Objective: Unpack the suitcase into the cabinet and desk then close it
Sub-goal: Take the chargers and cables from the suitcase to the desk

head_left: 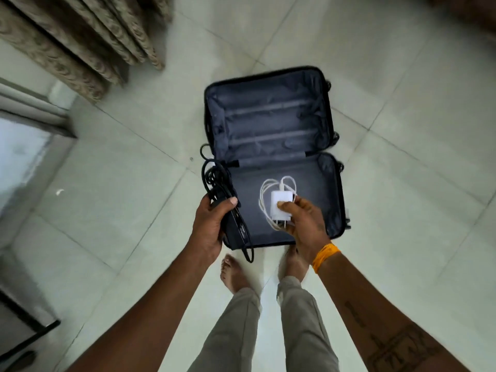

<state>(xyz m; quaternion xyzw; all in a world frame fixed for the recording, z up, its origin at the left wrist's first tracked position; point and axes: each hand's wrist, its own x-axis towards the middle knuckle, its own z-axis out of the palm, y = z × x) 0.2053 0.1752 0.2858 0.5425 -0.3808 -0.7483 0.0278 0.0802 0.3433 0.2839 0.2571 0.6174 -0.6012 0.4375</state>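
Above the open suitcase (271,122), my left hand (212,226) grips a black power adapter (236,226) with coiled cable; my right hand (303,224) pinches a white charger (280,208).

Single head-worn wide-angle view, looking steeply down from standing height past both forearms; suitcase (271,157) lies open on the tiled floor (389,76) mid-frame, bare feet at bottom. Edges bend, fisheye. No second view.
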